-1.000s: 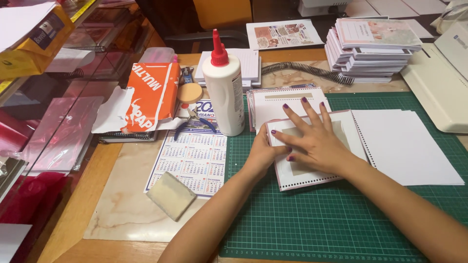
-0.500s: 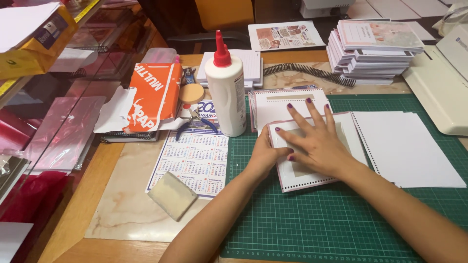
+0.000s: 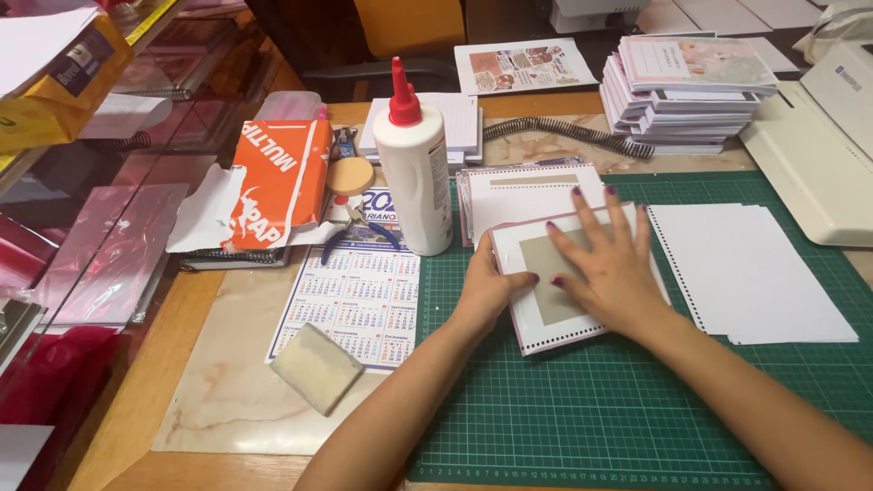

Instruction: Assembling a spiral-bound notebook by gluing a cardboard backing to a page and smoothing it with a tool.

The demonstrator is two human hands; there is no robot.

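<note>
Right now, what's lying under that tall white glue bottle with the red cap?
The glue bottle stands partly on a printed calendar sheet, near the green cutting mat. Blue-handled pliers lie on the calendar beside it. Whatever sits directly beneath its base is covered.

A wooden worktable [image 3: 164, 386] carries a marble-patterned slab [image 3: 227, 409] at the left and a green cutting mat [image 3: 591, 409] at the right. On the slab lie a calendar sheet [image 3: 359, 295] and a pale block [image 3: 316, 366], perhaps a sponge. On the mat rest a stack of punched white sheets [image 3: 746, 273] and a pink-edged cover [image 3: 536, 318]. A white glue bottle [image 3: 414, 173] stands upright at the mat's left edge. Farther back lies a black binding coil [image 3: 564, 136].
</note>
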